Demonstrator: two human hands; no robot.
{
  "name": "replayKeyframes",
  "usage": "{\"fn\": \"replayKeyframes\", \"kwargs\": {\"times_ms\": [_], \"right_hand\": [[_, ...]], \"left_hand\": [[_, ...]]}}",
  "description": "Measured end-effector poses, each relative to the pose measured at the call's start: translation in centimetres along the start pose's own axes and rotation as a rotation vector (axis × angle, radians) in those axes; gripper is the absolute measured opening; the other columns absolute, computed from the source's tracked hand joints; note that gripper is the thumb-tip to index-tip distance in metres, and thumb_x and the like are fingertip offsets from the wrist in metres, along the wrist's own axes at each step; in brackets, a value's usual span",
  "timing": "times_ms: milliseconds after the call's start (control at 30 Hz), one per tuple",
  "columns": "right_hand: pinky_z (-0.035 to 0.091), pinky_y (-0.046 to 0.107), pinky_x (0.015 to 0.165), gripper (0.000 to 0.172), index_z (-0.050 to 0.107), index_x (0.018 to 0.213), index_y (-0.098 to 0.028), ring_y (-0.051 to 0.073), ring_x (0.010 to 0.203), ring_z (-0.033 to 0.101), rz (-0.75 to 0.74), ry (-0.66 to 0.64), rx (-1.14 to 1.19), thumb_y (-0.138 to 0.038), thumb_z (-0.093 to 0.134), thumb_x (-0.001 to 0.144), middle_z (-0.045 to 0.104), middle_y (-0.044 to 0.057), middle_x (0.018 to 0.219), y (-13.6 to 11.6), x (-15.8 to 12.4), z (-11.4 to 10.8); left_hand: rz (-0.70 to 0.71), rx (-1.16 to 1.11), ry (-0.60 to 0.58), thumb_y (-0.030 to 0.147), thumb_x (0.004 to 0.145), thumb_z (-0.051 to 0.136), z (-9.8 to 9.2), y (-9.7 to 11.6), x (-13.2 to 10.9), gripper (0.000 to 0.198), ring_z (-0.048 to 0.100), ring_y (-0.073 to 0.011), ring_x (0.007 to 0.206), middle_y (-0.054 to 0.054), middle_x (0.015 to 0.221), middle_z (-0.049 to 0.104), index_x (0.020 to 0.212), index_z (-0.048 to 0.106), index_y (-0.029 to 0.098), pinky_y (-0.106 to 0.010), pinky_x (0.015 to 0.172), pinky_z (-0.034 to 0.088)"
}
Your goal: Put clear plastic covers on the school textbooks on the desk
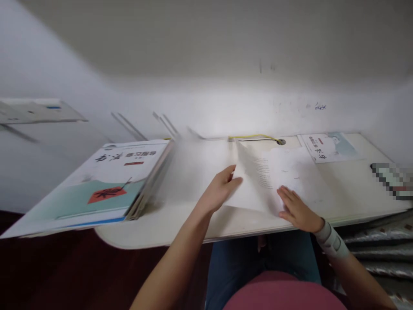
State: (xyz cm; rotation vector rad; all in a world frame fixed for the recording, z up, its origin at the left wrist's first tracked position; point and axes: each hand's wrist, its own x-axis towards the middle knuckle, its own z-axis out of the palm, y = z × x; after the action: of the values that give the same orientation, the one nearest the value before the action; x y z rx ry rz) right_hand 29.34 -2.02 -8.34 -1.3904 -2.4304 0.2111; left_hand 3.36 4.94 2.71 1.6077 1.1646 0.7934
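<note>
A large white printed sheet [253, 189] lies partly lifted on the desk, its left part curving up and text showing near the fold. My left hand [221, 189] has its fingers closed on the sheet's left edge. On the flatter right part [292, 168] rests my right hand [298, 211], fingers stretched out and palm down. To the left stands a thick stack of booklets [106, 185], with a teal and white cover and a red diamond on top.
The white desk [180, 226] runs along the wall. A flat booklet [329, 147] lies at the back right, near a cable hole [281, 141] with a yellow cable [254, 136]. A pixelated object [393, 181] sits at the right edge. Silvery wrapped bundles [380, 249] are below right.
</note>
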Motion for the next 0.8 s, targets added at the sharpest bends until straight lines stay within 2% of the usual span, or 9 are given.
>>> {"fn": "replayKeyframes", "kwargs": {"times_ms": [167, 267, 333, 400, 467, 533, 600, 700, 800], "right_hand": [[0.039, 0.043, 0.101, 0.058, 0.013, 0.147, -0.015, 0.018, 0.130, 0.040, 0.131, 0.062, 0.389, -0.038, 0.000, 0.096, 0.037, 0.015, 0.145, 2.7, 0.7, -4.3], [0.044, 0.045, 0.093, 0.071, 0.014, 0.147, -0.012, 0.019, 0.117, 0.054, 0.276, 0.135, 0.571, -0.027, -0.024, 0.089, 0.052, 0.016, 0.133, 4.7, 1.0, -6.6], [0.044, 0.044, 0.092, 0.079, 0.019, 0.145, -0.007, 0.020, 0.110, 0.059, 0.336, 0.156, 0.699, -0.031, -0.028, 0.087, 0.058, 0.019, 0.124, 6.0, 0.7, -7.4], [0.044, 0.042, 0.091, 0.082, 0.027, 0.143, -0.005, 0.020, 0.106, 0.061, 0.407, 0.168, 0.819, -0.038, -0.025, 0.088, 0.062, 0.019, 0.118, 7.4, -0.3, -7.4], [0.046, 0.042, 0.089, 0.076, 0.041, 0.137, -0.007, 0.022, 0.099, 0.065, 0.493, 0.148, 0.906, -0.045, -0.010, 0.093, 0.066, 0.017, 0.111, 8.7, -1.5, -6.9], [0.050, 0.044, 0.084, 0.064, 0.053, 0.128, -0.012, 0.025, 0.091, 0.068, 0.557, 0.127, 0.951, -0.047, 0.012, 0.094, 0.070, 0.015, 0.103, 9.7, -2.8, -6.1], [0.053, 0.047, 0.078, 0.052, 0.058, 0.122, -0.015, 0.028, 0.086, 0.069, 0.589, 0.132, 0.996, -0.043, 0.030, 0.089, 0.071, 0.015, 0.101, 10.3, -3.7, -5.6], [0.055, 0.047, 0.075, 0.046, 0.059, 0.121, -0.017, 0.028, 0.086, 0.069, 0.647, 0.180, 1.031, -0.036, 0.042, 0.083, 0.070, 0.013, 0.105, 10.5, -4.4, -5.5], [0.052, 0.046, 0.085, 0.044, 0.059, 0.119, -0.016, 0.027, 0.096, 0.066, 0.678, 0.207, 0.965, -0.033, 0.046, 0.080, 0.068, 0.011, 0.111, 10.6, -4.8, -5.7]], "left_hand": [[0.306, 0.242, -0.180, 0.032, 0.083, 0.048, 6.0, 6.8, 3.4, 0.040, 0.061, -0.0240, 0.095, -0.009, 0.106, 0.066, 0.117, 0.056, 0.013, -0.040, 0.087, 0.046], [0.394, 0.206, -0.284, 0.038, 0.090, 0.038, 9.9, 7.7, 4.5, 0.044, 0.055, -0.0242, 0.111, -0.011, 0.120, 0.061, 0.124, 0.051, 0.014, -0.040, 0.097, 0.041], [0.384, 0.178, -0.317, 0.044, 0.093, 0.031, 11.9, 6.3, 4.3, 0.050, 0.050, -0.0236, 0.120, -0.012, 0.128, 0.056, 0.131, 0.045, 0.015, -0.040, 0.101, 0.038], [0.344, 0.224, -0.303, 0.048, 0.093, 0.028, 13.1, 3.4, 3.4, 0.054, 0.047, -0.0242, 0.124, -0.014, 0.132, 0.053, 0.134, 0.041, 0.015, -0.041, 0.103, 0.037], [0.349, 0.367, -0.215, 0.048, 0.092, 0.032, 13.8, -0.6, 2.1, 0.056, 0.042, -0.0264, 0.129, -0.018, 0.139, 0.045, 0.135, 0.040, 0.012, -0.043, 0.104, 0.036], [0.343, 0.553, -0.044, 0.048, 0.091, 0.036, 13.8, -4.5, 0.9, 0.061, 0.032, -0.0313, 0.134, -0.022, 0.144, 0.035, 0.137, 0.037, 0.009, -0.051, 0.106, 0.031], [0.339, 0.713, 0.054, 0.048, 0.091, 0.037, 13.4, -7.6, 0.0, 0.063, 0.030, -0.0339, 0.135, -0.026, 0.142, 0.035, 0.136, 0.037, 0.005, -0.054, 0.106, 0.031], [0.380, 0.888, 0.052, 0.049, 0.091, 0.037, 12.6, -9.6, -0.5, 0.062, 0.031, -0.0347, 0.134, -0.026, 0.139, 0.040, 0.132, 0.044, 0.004, -0.051, 0.107, 0.031], [0.409, 0.989, 0.033, 0.048, 0.091, 0.037, 12.2, -9.3, -0.7, 0.059, 0.031, -0.0361, 0.133, -0.024, 0.140, 0.039, 0.130, 0.049, 0.005, -0.051, 0.107, 0.031]]}}
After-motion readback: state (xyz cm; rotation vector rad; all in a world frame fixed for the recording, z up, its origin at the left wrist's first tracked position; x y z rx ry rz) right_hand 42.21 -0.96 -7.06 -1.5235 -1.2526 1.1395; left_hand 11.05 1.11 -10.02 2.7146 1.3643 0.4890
